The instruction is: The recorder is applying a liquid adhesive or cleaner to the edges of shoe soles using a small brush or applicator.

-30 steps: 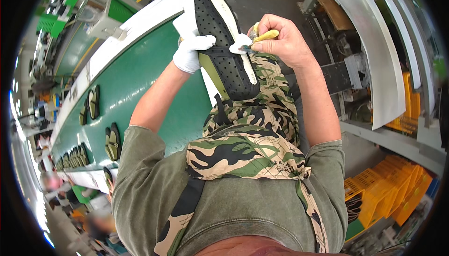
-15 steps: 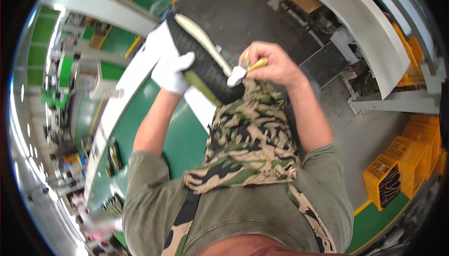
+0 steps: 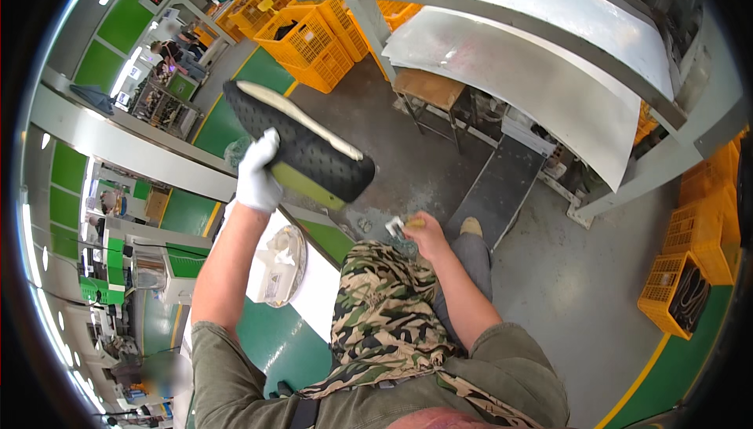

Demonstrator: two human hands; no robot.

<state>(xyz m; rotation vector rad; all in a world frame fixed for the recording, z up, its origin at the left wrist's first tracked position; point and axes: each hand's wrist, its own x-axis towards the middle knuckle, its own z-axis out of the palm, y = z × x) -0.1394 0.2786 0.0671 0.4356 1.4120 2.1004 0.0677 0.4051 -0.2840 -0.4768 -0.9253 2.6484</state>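
Note:
My left hand (image 3: 257, 178), in a white glove, grips a pair of shoe soles or one thick sole (image 3: 314, 147); I cannot tell which. Its broad face is black and dimpled, with a cream edge on one side and an olive-green edge on the other. It is held up and tilted, to the upper left of my lap. Lower and to the right, my bare right hand (image 3: 425, 234) is closed around a small yellow-handled tool with a white tip (image 3: 394, 227), apart from the sole. A camouflage apron (image 3: 384, 296) covers my lap.
At my left is a green-topped workbench (image 3: 274, 343) with a white edge; a round dish (image 3: 294, 268) holding white items sits there. Orange crates stand ahead (image 3: 318, 56) and at the right (image 3: 667, 296). Ahead right are a brown stool (image 3: 427, 88) and a large metal sheet (image 3: 541, 92).
The tool in my right hand has come away from the sole and moved down. My left hand still holds the sole, now farther from the apron. My view has shifted toward the crates ahead.

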